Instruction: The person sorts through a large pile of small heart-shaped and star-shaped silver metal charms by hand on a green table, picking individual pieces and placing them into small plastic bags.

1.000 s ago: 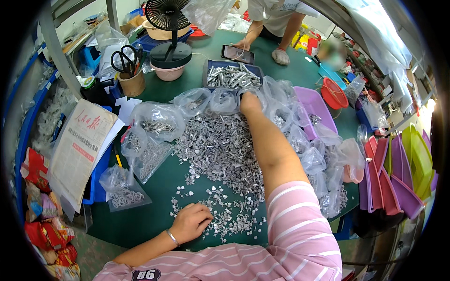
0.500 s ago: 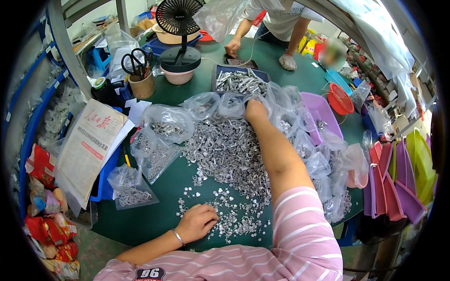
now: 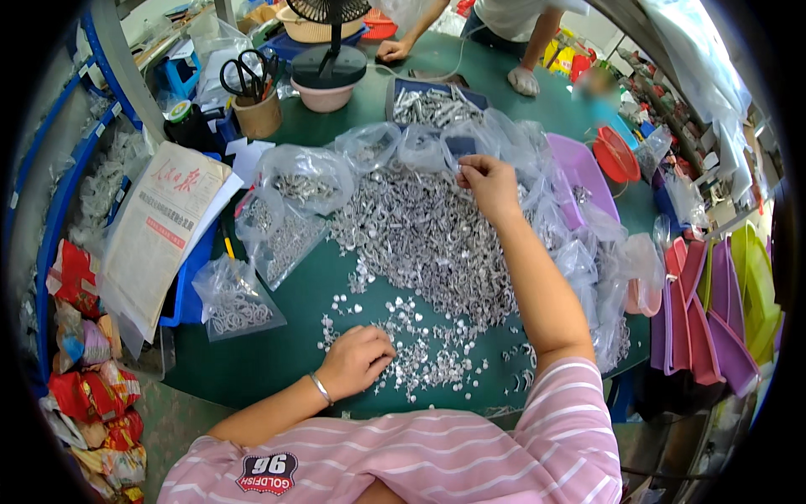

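Both my hands are on a green worktop strewn with small silver metal parts.

Nearest me, my left hand (image 3: 357, 359) rests knuckles-up on the worktop (image 3: 269, 353), fingers curled loosely among the scattered metal parts (image 3: 424, 349); I cannot tell whether it holds any. Just left of it lies a small clear bag of parts (image 3: 235, 298). Further out sits the big heap of parts (image 3: 420, 235). My right hand (image 3: 489, 183) reaches over the heap's far side, fingertips pinched on something small, at the edge of the clear bags (image 3: 437, 143). A folded newspaper (image 3: 164, 227) lies to the left. Beyond are a tray of parts (image 3: 432, 105), a cup with scissors (image 3: 256, 113), a fan (image 3: 329, 59), and another person's hands (image 3: 395, 50) at the far edge.
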### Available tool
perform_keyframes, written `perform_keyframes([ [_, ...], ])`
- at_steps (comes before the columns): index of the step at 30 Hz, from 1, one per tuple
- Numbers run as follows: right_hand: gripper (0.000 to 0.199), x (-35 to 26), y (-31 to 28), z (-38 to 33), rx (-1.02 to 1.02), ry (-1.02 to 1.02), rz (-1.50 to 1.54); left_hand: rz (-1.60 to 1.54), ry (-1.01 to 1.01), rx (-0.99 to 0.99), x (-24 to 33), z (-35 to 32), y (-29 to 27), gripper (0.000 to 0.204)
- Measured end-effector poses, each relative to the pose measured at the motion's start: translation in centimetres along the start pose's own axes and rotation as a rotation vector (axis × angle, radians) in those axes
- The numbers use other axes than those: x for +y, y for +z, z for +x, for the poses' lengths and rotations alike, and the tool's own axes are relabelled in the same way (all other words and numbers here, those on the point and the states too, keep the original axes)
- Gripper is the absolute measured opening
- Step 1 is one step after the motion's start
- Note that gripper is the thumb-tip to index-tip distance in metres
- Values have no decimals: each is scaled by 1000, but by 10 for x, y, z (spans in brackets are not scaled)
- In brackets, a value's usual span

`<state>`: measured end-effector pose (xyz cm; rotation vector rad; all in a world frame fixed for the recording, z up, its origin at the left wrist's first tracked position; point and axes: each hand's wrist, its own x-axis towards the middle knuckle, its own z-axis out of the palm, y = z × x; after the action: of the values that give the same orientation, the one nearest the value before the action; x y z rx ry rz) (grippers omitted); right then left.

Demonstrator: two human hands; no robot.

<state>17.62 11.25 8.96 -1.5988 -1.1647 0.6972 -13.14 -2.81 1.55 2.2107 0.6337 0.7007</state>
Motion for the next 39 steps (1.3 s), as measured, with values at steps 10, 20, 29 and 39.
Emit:
perform_keyframes([
  [10,22,-31,-23,-89,-80,257,698,-30,-38,-44,4,3,-2,7],
  [20,15,-26,20,-160,-226,-458,-88,-1448,-662,108,29,47,-28,31],
  [29,23,-35,22,-142,-408,-703,-193,-1888,-694,224,17,64,-33,45],
  [39,18,6,-7,-25,162,-630,-632,-2045,-599,209,32,67,-52,65],
])
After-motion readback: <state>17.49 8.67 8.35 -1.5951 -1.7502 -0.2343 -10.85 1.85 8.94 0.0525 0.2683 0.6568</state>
